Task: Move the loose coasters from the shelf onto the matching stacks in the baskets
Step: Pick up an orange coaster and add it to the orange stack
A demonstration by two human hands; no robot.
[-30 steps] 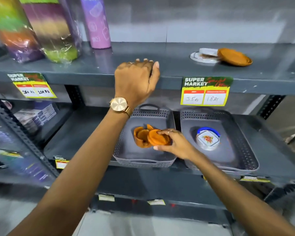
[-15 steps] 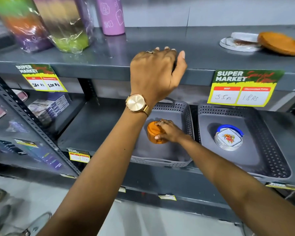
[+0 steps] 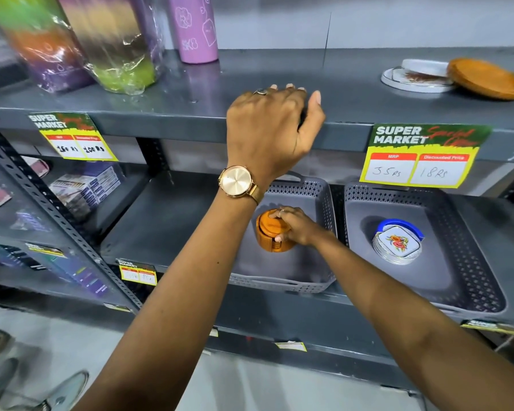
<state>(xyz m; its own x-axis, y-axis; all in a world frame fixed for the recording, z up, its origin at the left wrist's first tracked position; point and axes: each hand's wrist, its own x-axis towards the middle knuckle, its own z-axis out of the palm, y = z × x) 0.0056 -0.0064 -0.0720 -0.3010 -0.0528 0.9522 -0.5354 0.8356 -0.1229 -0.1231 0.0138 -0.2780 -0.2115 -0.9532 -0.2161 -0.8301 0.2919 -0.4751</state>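
My right hand (image 3: 297, 229) rests on top of the orange coaster stack (image 3: 270, 232) in the left grey basket (image 3: 318, 200), fingers pressing an orange coaster onto it. My left hand (image 3: 273, 129) grips the front edge of the upper shelf (image 3: 279, 81), wearing a gold watch. The right grey basket (image 3: 457, 221) holds a stack of white floral coasters (image 3: 396, 243) in a blue holder. On the upper shelf at far right lie loose white coasters (image 3: 416, 77) and loose orange coasters (image 3: 487, 80).
Wrapped colourful bottles (image 3: 80, 43) and a purple bottle (image 3: 195, 28) stand on the upper shelf at left. Yellow price tags (image 3: 419, 155) hang from the shelf edge. Boxed goods (image 3: 83, 188) fill the shelves at left. Shoes (image 3: 57, 393) lie on the floor.
My right hand has laid the orange coaster flat onto the orange stack in the left basket. The view has shifted closer and leftward. My left hand stays on the shelf edge.
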